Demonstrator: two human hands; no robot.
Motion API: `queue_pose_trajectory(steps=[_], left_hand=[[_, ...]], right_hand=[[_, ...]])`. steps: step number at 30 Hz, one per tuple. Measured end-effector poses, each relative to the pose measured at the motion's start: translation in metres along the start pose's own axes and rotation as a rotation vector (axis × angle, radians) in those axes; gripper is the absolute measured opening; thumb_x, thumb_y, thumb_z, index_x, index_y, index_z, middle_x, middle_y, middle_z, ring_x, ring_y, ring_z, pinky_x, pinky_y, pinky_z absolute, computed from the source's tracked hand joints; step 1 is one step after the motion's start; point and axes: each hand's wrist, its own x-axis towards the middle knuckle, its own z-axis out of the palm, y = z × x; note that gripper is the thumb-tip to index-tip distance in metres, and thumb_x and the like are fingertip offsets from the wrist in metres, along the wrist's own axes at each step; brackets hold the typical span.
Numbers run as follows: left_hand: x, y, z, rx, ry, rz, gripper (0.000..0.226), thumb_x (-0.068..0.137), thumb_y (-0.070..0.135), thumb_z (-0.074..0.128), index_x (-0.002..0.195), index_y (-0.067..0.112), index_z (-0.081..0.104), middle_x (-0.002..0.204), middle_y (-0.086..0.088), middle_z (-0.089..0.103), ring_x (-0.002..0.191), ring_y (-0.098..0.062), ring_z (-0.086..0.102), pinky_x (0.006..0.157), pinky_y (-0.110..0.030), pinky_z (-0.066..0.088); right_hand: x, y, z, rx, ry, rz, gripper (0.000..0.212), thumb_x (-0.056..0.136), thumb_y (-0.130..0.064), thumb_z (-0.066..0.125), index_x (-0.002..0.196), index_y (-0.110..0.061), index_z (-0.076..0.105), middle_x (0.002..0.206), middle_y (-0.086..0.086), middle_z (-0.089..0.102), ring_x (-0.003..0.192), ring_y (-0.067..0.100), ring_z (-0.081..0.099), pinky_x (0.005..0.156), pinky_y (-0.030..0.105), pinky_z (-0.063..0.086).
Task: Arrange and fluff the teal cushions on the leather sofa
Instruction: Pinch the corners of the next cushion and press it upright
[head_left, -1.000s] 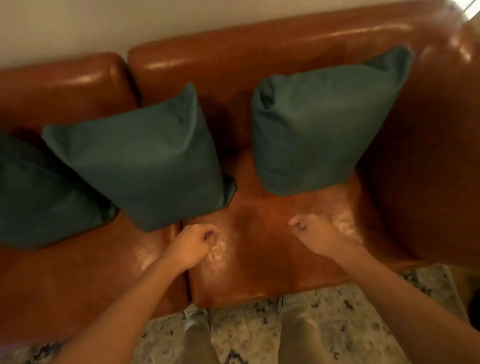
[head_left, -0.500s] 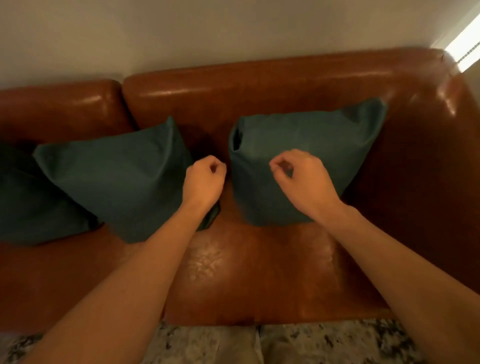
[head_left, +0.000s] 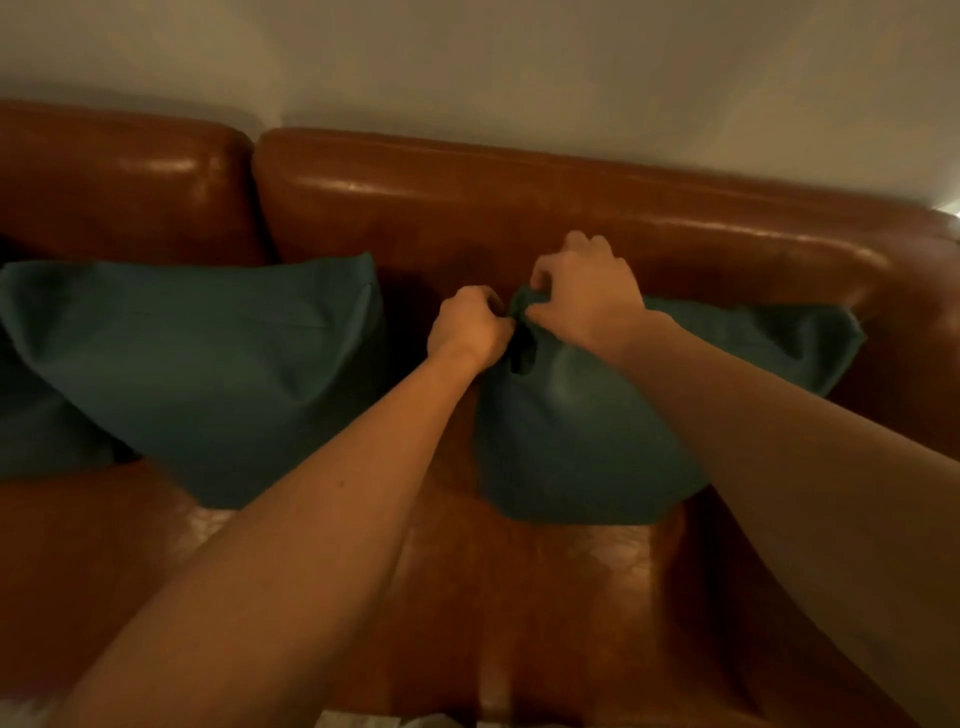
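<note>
Both hands are on one corner: the left hand (head_left: 470, 332) and right hand (head_left: 587, 296) pinch the bunched upper-left corner of the right-hand plump teal fabric cushion (head_left: 597, 436), which leans on the glossy brown leather sofa (head_left: 519, 208) backrest. A second square teal cushion (head_left: 208, 374) sits just left, puffed and creased.

Bare seat (head_left: 545, 597) open in front; narrow gap between left cushion (head_left: 208, 374) and right cushion (head_left: 597, 431); backrest (head_left: 519, 208) blocks behind.
</note>
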Motion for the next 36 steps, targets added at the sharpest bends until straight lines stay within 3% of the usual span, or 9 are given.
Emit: queue_pose_trajectory(steps=[2,8,16,20,22,25,27,32,36], left_hand=[[0.002,-0.008,0.0,-0.041,0.028,0.007,0.007,0.086,0.023,0.062,0.09,0.025,0.066,0.099,-0.005,0.069,0.091,-0.024,0.065,0.081,-0.042,0.057],[0.001,-0.03,-0.002,-0.226,0.068,0.016,0.017,0.094,0.028,0.059,0.09,0.02,0.073,0.085,0.0,0.072,0.077,-0.015,0.067,0.076,-0.036,0.057],[-0.01,-0.041,0.006,-0.567,0.003,-0.057,0.023,0.099,0.024,0.051,0.088,0.019,0.07,0.093,0.0,0.072,0.09,-0.014,0.067,0.081,-0.031,0.052],[-0.012,-0.042,0.004,-0.256,0.147,0.137,0.012,0.095,0.026,0.057,0.098,0.016,0.064,0.101,-0.001,0.058,0.089,-0.011,0.056,0.086,-0.028,0.046],[-0.014,-0.035,0.0,-0.135,0.217,0.269,0.017,0.088,0.027,0.066,0.099,0.018,0.057,0.103,0.004,0.05,0.089,-0.01,0.053,0.081,-0.024,0.045],[-0.012,-0.022,-0.003,0.084,0.191,0.452,0.029,0.083,0.028,0.071,0.103,0.02,0.052,0.108,0.005,0.045,0.097,-0.013,0.048,0.081,-0.025,0.042],[-0.007,-0.017,-0.003,0.196,0.181,0.532,0.025,0.083,0.026,0.071,0.1,0.018,0.054,0.105,0.003,0.046,0.098,-0.015,0.045,0.084,-0.029,0.041],[-0.002,-0.013,-0.003,0.146,0.117,0.608,0.008,0.088,0.023,0.066,0.088,0.015,0.063,0.094,0.007,0.048,0.092,-0.011,0.04,0.08,-0.017,0.029],[0.004,-0.001,-0.01,-0.032,-0.033,0.511,0.011,0.093,0.019,0.06,0.083,0.021,0.063,0.089,0.011,0.049,0.093,-0.008,0.045,0.08,-0.011,0.029]], right_hand=[[0.006,0.003,0.006,-0.051,-0.055,0.045,0.024,0.086,-0.033,0.066,0.107,-0.023,0.064,0.123,0.009,0.047,0.12,0.033,0.041,0.096,0.047,0.039],[0.0,0.022,0.015,0.101,0.053,0.043,0.013,0.087,-0.032,0.069,0.097,-0.024,0.068,0.106,0.003,0.049,0.113,0.031,0.045,0.091,0.045,0.039],[-0.008,0.033,0.017,0.316,0.171,-0.08,0.019,0.09,-0.036,0.065,0.095,-0.02,0.074,0.096,0.0,0.049,0.098,0.02,0.045,0.088,0.045,0.043],[-0.004,0.035,0.019,0.329,0.176,-0.108,0.026,0.093,-0.036,0.06,0.089,-0.014,0.074,0.09,0.001,0.048,0.095,0.021,0.045,0.084,0.044,0.042],[-0.001,0.037,0.018,0.315,0.169,-0.12,0.029,0.094,-0.036,0.059,0.087,-0.012,0.073,0.089,0.002,0.048,0.095,0.024,0.046,0.082,0.043,0.041],[0.0,0.04,0.018,0.295,0.142,-0.137,0.03,0.095,-0.036,0.058,0.082,-0.012,0.071,0.087,0.002,0.047,0.092,0.023,0.045,0.079,0.041,0.04],[0.0,0.042,0.019,0.301,0.124,-0.145,0.032,0.095,-0.037,0.057,0.08,-0.012,0.07,0.085,0.001,0.046,0.09,0.021,0.044,0.077,0.039,0.038],[-0.002,0.05,0.018,0.369,0.125,-0.09,0.025,0.094,-0.038,0.058,0.076,-0.022,0.064,0.079,-0.005,0.043,0.087,0.02,0.048,0.074,0.033,0.032],[-0.011,0.048,0.01,0.341,0.283,-0.209,0.016,0.087,-0.034,0.066,0.097,-0.023,0.063,0.094,-0.002,0.052,0.096,0.022,0.052,0.082,0.041,0.043]])
